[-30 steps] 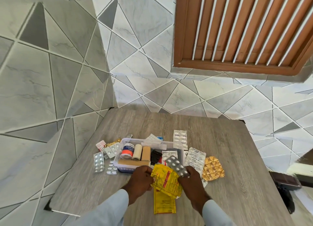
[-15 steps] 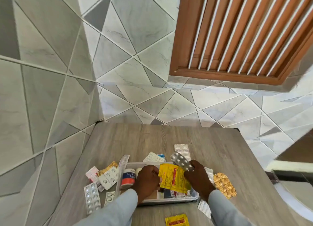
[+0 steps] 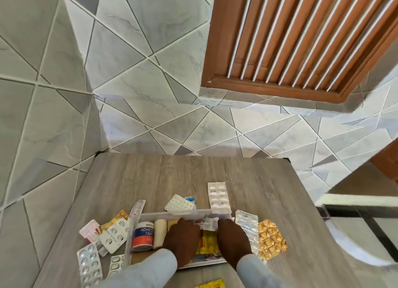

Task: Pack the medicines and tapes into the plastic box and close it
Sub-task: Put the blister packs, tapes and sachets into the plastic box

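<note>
A clear plastic box (image 3: 133,229) sits at the near edge of the grey wooden table (image 3: 150,175). Inside it on the left stand an adhesive tape roll (image 3: 143,236) and a white bandage roll (image 3: 160,233). Both my hands are down in the box, palms down with fingers curled. My left hand (image 3: 182,242) rests on the yellow sachets (image 3: 207,241), which lie in the box between my hands. My right hand (image 3: 232,242) holds a silver blister strip (image 3: 210,222) at its fingertips, near the box's far wall.
Left of the box lie several blister strips (image 3: 89,264) and a pink pack (image 3: 89,231). To its right are a white strip (image 3: 246,225) and a gold foil pack (image 3: 272,240). Behind it are two more strips (image 3: 218,196). One yellow sachet (image 3: 211,284) lies at the near edge. Tiled walls stand left and behind.
My hands have gone from in front of the box down into it, carrying the yellow sachets and the blister strip. One yellow sachet stayed on the table. The view has tilted upward.
</note>
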`<state>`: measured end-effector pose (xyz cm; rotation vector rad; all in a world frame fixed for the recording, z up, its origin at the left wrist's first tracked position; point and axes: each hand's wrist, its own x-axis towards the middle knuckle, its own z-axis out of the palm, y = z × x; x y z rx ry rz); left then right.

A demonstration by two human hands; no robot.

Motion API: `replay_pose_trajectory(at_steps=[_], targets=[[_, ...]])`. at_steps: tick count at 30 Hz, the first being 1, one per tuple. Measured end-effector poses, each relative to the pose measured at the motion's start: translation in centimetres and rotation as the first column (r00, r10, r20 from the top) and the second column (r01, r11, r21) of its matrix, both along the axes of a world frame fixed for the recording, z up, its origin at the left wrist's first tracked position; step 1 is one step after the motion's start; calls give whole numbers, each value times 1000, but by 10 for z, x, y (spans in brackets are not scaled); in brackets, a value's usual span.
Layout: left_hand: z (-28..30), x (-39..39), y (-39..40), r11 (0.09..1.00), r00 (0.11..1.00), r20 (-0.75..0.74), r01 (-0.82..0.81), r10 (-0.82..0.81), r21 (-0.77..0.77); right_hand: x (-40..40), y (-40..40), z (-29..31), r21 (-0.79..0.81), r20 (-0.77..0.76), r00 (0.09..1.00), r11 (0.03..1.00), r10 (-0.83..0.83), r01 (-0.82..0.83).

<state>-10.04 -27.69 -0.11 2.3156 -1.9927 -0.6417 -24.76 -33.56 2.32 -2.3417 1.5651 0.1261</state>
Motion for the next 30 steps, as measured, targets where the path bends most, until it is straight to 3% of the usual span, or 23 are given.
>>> replay_pose_trajectory(at_steps=[5,10,14,16,19,21,24,27,30], targets=[[8,-17,-13,980,989,121,-65,88,-188,-2,-13,-2,-53,-17,980,978,200,-200],[15,-23,-22,978,970,206,-94,132,-185,-4,-30,0,-27,24,959,959,283,-282],[23,-19,-28,963,968,211,-76,134,-260,-8,-42,7,-9,228,953,979,198,-201],[29,-17,-32,953,981,131,-102,144,-287,-16,-54,8,67,303,944,985,132,-160],[30,-19,-38,963,983,98,-126,153,-238,-30,-67,10,230,338,938,960,72,-157],[29,-24,-43,973,983,118,-116,142,-200,-42,-73,10,233,349,935,961,63,-151],[27,-30,-53,974,990,51,-123,135,-189,-74,-89,5,226,428,897,974,-115,17],[30,-34,-67,957,985,-61,-174,164,-231,-113,-106,-7,235,338,914,960,-226,151],[28,-36,-88,951,958,-185,-254,221,-177,-130,-109,-15,220,79,983,964,-168,147]])
